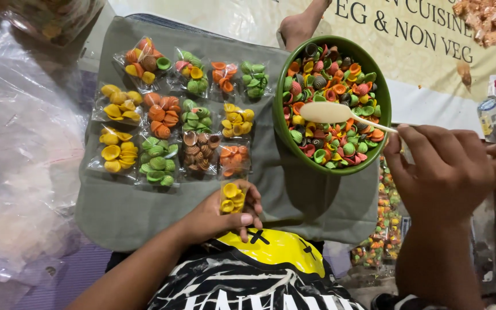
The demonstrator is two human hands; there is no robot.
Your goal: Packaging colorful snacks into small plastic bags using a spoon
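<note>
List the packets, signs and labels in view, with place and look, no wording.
Small clear packets: rows on the grey cloth, each holding yellow, orange, green or brown shells.
Yellow packet: in the left hand.
Banner: top right, pale with dark letters.
Packet heap: under the right hand, mixed colours.

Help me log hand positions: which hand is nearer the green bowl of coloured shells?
Right. The right hand sits just beside the green bowl, its grip on a spoon lying across the shells. The left hand is lower, holding a small packet of yellow shells.
</note>
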